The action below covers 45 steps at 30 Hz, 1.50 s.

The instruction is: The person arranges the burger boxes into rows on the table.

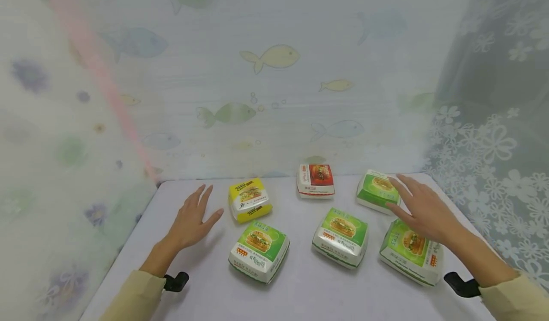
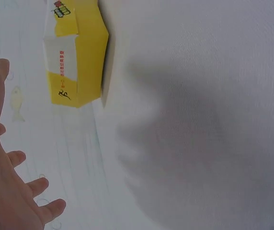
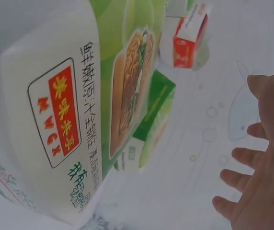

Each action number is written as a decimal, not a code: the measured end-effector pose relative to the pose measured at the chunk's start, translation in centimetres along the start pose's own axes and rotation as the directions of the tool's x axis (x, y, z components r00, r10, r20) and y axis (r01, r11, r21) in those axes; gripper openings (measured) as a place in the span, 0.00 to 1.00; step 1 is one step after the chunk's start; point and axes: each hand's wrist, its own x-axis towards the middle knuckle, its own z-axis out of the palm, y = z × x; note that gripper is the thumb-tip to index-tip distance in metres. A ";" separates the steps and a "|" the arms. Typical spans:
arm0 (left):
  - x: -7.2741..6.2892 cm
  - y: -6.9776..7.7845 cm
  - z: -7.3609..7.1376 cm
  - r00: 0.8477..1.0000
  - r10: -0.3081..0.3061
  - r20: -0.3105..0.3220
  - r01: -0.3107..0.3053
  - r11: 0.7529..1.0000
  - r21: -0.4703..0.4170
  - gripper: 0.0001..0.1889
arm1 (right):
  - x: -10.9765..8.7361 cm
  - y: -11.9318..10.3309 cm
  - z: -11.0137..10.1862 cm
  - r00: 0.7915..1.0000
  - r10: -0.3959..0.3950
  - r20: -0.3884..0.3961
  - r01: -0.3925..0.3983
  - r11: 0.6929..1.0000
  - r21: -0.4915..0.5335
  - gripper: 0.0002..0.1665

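Note:
My left hand [image 1: 191,220] hovers over the table's left part with fingers spread, holding nothing. Just right of it sits a yellow and white burger box [image 1: 250,200], which also shows in the left wrist view as a yellow box [image 2: 89,52]. My right hand [image 1: 422,209] is held with extended fingers above two green and white burger boxes. One is the back right box [image 1: 373,192], partly covered by the fingers; the other is the front right box [image 1: 407,252], close by in the right wrist view as a large box [image 3: 55,110]. Nothing is in the right hand.
Two more green burger boxes, a front left one [image 1: 259,252] and a middle one [image 1: 340,237], stand on the white table [image 1: 300,292]. A red and white burger box [image 1: 316,181] is at the back edge. Fish-patterned curtain [image 1: 274,97] encloses the back.

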 end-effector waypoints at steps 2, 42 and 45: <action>0.1 0.2 0.1 1.000 -0.003 -0.002 0.003 1.000 -0.007 0.45 | 0.2 -0.4 0.0 1.000 -0.002 -0.002 0.002 1.000 0.006 0.44; 0.3 1.9 1.0 0.996 -0.039 0.083 0.056 0.973 -0.222 0.43 | 3.3 -8.3 0.5 0.991 0.006 0.136 -0.061 0.914 0.402 0.41; 0.3 2.0 1.0 0.996 -0.038 0.081 0.056 0.972 -0.226 0.42 | 3.8 -9.0 0.5 0.990 -0.007 0.140 -0.052 0.909 0.413 0.41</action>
